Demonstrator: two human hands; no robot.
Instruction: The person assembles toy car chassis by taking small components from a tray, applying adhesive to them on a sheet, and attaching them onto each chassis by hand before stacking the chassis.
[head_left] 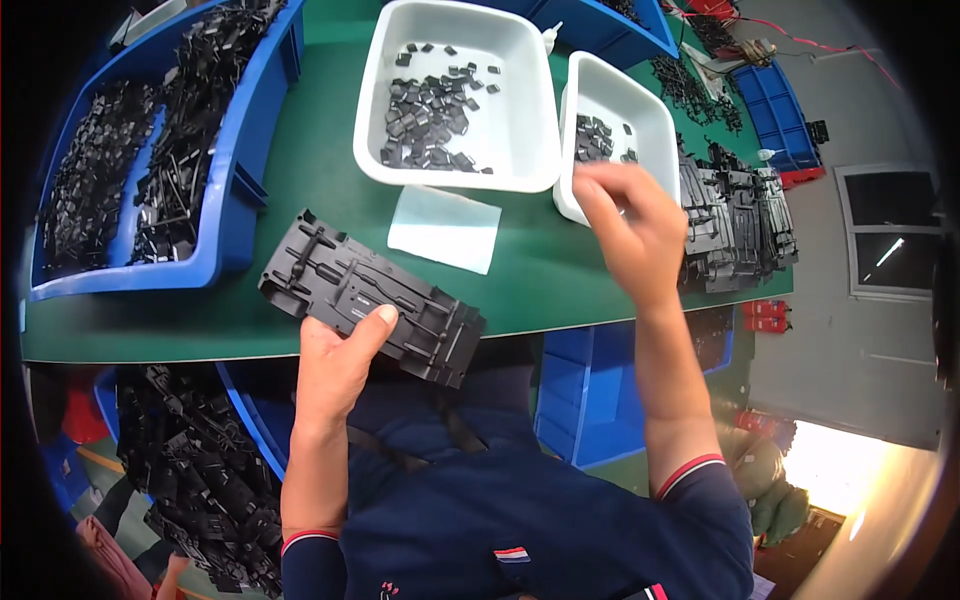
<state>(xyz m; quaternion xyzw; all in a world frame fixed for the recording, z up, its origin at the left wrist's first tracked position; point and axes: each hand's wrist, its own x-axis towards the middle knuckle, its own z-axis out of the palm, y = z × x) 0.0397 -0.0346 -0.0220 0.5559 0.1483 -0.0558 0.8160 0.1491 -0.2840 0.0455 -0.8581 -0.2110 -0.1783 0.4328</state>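
Note:
My left hand (345, 365) grips a black plastic toy-car chassis (335, 270) by its near edge, thumb on top. The chassis is tilted over the front of the table, its moulded axles and shafts facing up. My right hand (640, 225) hovers at the near side of the smaller white tub (668, 130), fingers curled in toward the thumb. Whatever lies between those fingertips, if anything, I cannot make out. Small black plastic pieces (592, 140) lie in that tub, and more of them (425, 120) are spread in the larger white tub (545, 110) beside it.
A white paper sheet (445, 228) lies on the green table (330, 110). At left stands a blue bin (225, 225) of black parts; stacked chassis (735, 225) are at right. Below the edge sit a bin of black parts (200, 470) and a blue crate (590, 400).

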